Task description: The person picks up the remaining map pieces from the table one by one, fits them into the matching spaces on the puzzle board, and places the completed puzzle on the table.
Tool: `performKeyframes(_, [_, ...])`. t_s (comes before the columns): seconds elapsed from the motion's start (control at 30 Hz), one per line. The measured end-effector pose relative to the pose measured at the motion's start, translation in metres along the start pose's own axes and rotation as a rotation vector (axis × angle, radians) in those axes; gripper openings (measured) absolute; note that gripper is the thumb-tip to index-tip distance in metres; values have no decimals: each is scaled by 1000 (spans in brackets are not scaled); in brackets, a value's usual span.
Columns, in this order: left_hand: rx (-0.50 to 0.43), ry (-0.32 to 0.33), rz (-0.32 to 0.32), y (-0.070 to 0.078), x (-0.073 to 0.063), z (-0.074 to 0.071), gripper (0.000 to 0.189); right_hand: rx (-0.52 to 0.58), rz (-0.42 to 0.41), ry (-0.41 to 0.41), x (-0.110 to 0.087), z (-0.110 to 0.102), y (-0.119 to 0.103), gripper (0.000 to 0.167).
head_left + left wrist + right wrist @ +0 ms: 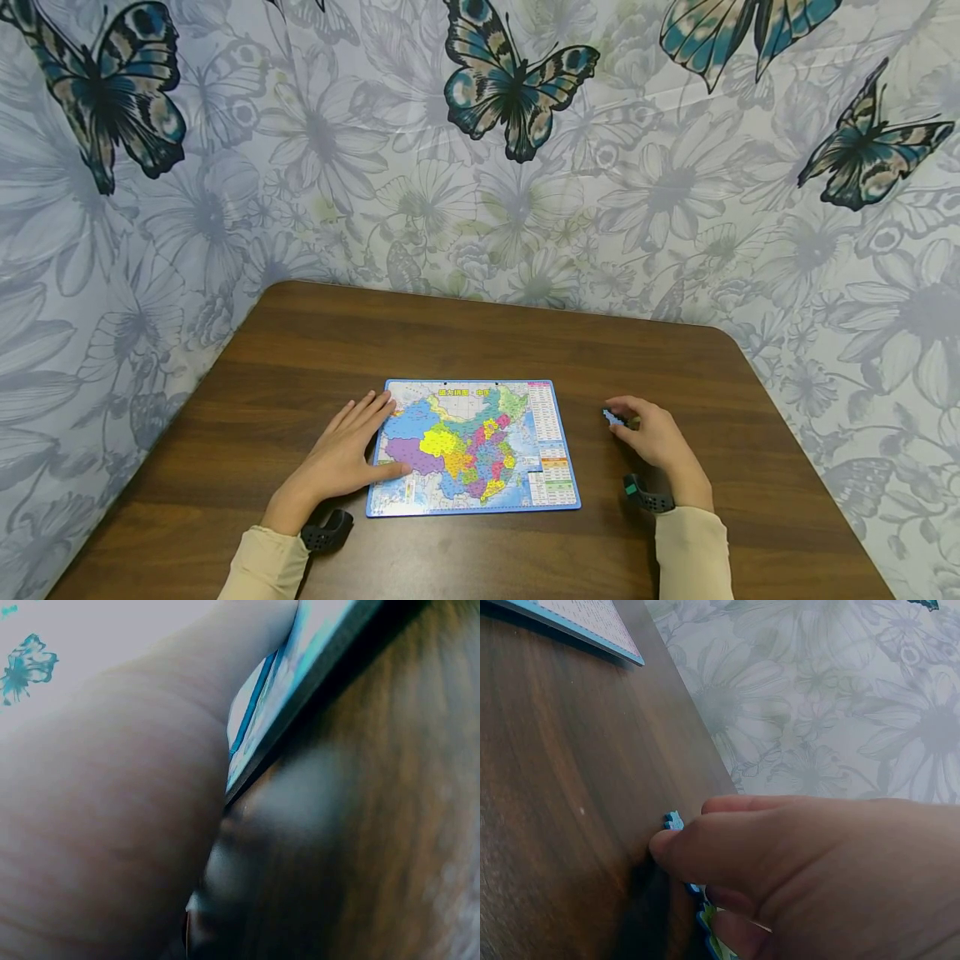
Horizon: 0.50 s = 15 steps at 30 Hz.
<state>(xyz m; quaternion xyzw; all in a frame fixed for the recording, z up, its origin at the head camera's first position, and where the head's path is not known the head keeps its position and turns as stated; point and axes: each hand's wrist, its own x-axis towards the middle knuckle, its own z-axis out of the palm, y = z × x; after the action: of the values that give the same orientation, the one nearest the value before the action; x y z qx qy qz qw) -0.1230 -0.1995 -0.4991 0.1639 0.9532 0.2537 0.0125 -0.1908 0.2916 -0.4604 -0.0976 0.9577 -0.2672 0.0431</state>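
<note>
A map puzzle board (472, 513) with a blue rim lies flat on the table, its colored regions facing up. A pale blank patch shows near the top of the map. My left hand (337, 457) rests on the board's left edge, fingers spread along it and thumb on the lower left of the map. To the right of the board, just above the tabletop, my right hand (658, 437) pinches a small blue-edged puzzle piece (612, 417). In the right wrist view the piece (709, 930) shows light blue and green parts, mostly covered by the fingers.
The brown wooden table (285, 333) has rounded far corners. Behind it hangs a cloth (322, 150) printed with flowers and butterflies. Each wrist wears a black band; the left band (327, 532) sits close to the tabletop.
</note>
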Motion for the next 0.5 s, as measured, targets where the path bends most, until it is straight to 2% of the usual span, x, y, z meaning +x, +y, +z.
performKeyframes(0.5, [-15, -6, 0, 2, -1, -2, 106, 10, 9, 16, 0, 2, -2, 33])
